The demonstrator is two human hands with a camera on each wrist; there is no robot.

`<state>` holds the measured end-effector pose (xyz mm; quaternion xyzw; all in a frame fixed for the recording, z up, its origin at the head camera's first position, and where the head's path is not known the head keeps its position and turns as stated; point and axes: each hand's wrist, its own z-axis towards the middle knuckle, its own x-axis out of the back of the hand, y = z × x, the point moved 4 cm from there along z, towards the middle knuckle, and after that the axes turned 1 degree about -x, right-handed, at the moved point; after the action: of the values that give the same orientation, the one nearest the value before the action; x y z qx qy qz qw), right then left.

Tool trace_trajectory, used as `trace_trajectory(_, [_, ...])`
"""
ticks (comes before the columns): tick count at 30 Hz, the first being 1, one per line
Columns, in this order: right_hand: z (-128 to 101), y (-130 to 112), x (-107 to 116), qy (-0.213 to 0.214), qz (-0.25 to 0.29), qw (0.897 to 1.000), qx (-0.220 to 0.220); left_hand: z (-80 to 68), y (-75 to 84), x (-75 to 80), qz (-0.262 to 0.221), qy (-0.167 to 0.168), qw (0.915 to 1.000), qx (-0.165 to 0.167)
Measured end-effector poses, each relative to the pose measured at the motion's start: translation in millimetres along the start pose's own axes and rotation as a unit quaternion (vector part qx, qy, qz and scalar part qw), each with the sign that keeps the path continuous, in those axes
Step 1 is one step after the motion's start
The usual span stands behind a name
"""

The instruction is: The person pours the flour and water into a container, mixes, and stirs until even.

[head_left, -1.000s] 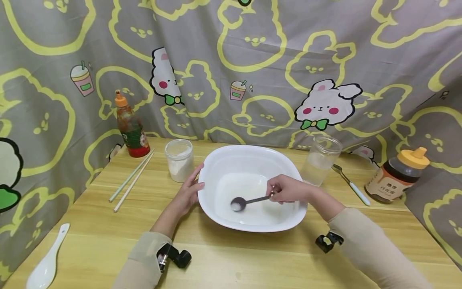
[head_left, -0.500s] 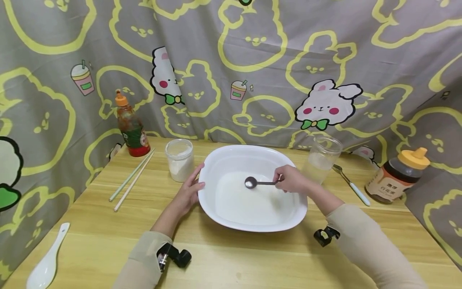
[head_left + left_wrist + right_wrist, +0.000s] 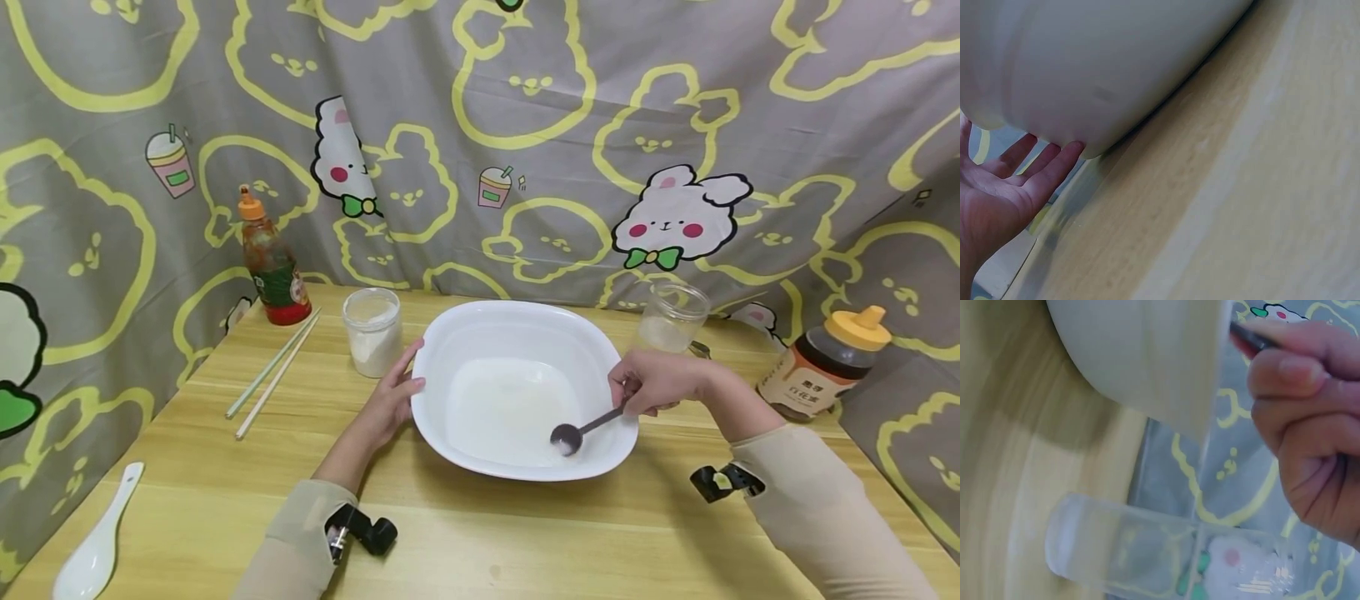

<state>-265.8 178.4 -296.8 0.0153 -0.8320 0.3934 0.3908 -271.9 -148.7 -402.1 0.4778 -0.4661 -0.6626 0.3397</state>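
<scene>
A white oval basin (image 3: pixel 480 325) stands on the table with smooth whitish contents in its bottom; I cannot tell if they are liquid or powder. My left hand (image 3: pixel 392 400) rests on the basin's left side, and in the left wrist view its fairly straight fingers (image 3: pixel 1054 172) touch the outer wall. Over the basin's right rim, my right hand (image 3: pixel 656 383) pinches the handle of a dark measuring spoon (image 3: pixel 567 439). The spoon's round bowl is low inside the basin at the front right, with a little white stuff in it. In the right wrist view, only its handle (image 3: pixel 1250 339) shows.
A jar of white powder (image 3: pixel 373 342) stands left of the basin, near chopsticks (image 3: pixel 277 375) and a red sauce bottle (image 3: pixel 273 271). A clear jar (image 3: pixel 671 321) is behind my right hand, a honey bottle (image 3: pixel 821 367) farther right. A white spoon (image 3: pixel 101 542) lies front left.
My right hand has moved the measuring spoon from left of the basin's middle, up and right, then down to the front right. The left hand has stayed in place.
</scene>
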Motion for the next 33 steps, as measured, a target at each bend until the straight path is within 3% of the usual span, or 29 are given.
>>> trace_trajectory(5, [16,-3,-16,-0.03,0.044,0.998,0.045,-0.3,0.8,-0.3,0.001,0.002,1.0,0.003])
trace_trajectory(9, [40,-10,-32,-0.003,0.068,0.996,0.064,-0.4,1.3,-0.5,0.0,0.004,1.0,0.005])
trace_trajectory(15, [69,-22,-41,0.12,0.008,0.99,0.067,-0.3,1.0,-1.2,-0.002,0.004,1.0,0.005])
trace_trajectory(19, [74,-23,-35,0.219,-0.056,0.973,0.048,0.1,0.5,-1.2,-0.001,0.004,1.0,0.006])
trace_trajectory(22, [68,-19,-27,0.253,-0.088,0.963,0.026,0.1,0.0,-1.3,-0.002,0.004,1.0,0.008])
trace_trajectory(26, [53,-13,-15,0.238,-0.098,0.966,0.0,-0.1,0.5,-1.3,-0.007,0.007,0.9999,0.006])
trace_trajectory(29, [39,-9,-7,0.207,-0.098,0.973,-0.019,0.0,1.2,-1.4,-0.009,0.008,0.9999,0.006])
trace_trajectory(33, [21,-2,-3,0.151,-0.084,0.985,-0.012,-0.1,1.0,-1.9,-0.016,0.003,0.9999,0.005])
